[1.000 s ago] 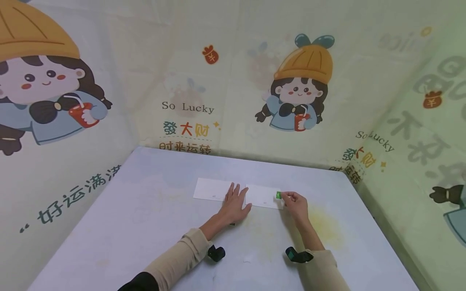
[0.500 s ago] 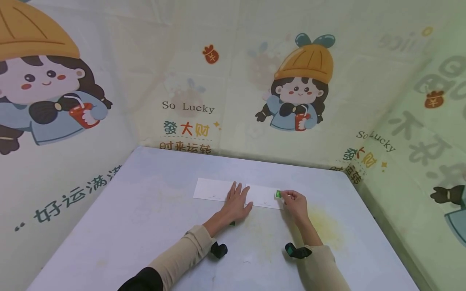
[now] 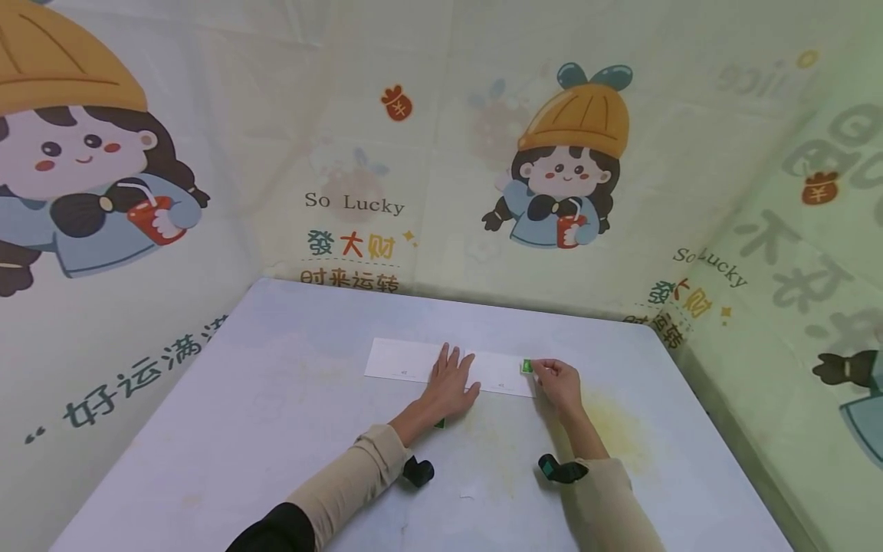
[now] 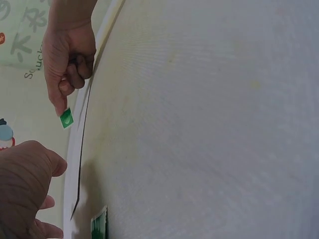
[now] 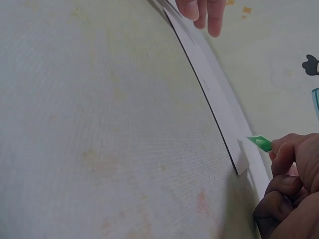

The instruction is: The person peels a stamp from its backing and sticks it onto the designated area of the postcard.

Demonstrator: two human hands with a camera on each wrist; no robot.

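Note:
Two white paper panels, the left one (image 3: 400, 359) and the right one (image 3: 498, 374), lie side by side on the white table, each with tiny print near its lower edge. My left hand (image 3: 451, 387) rests with spread fingers over where they meet. Thumb and forefinger of my right hand (image 3: 560, 386) pinch a small green stamp (image 3: 527, 366) by its edge, over the right panel's upper right corner. In the right wrist view the stamp (image 5: 260, 143) tilts just above the paper. A second green piece with a toothed white edge (image 4: 99, 225) lies below my left wrist.
The white table (image 3: 276, 429) reaches back to a printed cloth wall (image 3: 441, 253). Yellowish stains (image 3: 614, 429) mark its right side. Black wrist cameras, left (image 3: 418, 471) and right (image 3: 562, 469), hang beneath the forearms.
My right hand has shifted slightly up with the stamp. My left hand has slid a little to the right on the paper, its fingers still spread.

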